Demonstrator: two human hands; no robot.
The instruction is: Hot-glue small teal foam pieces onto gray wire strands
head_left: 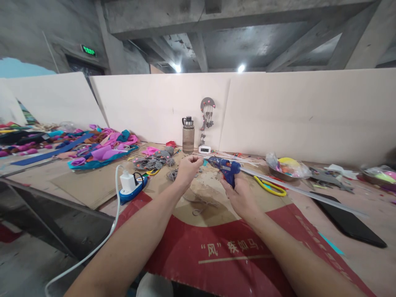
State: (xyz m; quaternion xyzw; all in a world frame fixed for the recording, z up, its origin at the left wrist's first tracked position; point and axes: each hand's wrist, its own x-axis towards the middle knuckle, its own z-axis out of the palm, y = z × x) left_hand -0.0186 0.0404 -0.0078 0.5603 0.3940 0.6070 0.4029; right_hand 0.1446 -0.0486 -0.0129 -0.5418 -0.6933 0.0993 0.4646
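My right hand [239,192] is wrapped round the handle of a blue glue gun [227,168], whose nozzle points left. A long clear glue stick [284,183] sticks out of the gun's back end toward the right. Just left of the nozzle, my left hand [190,169] is closed in a pinch; whatever lies between its fingertips is too small to name. Thin grey cord [201,204] lies loose on the cardboard below my hands. A pile of grey felt pieces [154,161] sits left of my left hand.
A red and brown cardboard sheet [216,247] covers the table. Nearby are a water bottle [188,136], a small clock [204,149], a power strip [133,189], yellow-handled scissors [270,187], a black phone [348,220] and a metal bowl [287,173]. A grey moon ornament [208,105] hangs behind.
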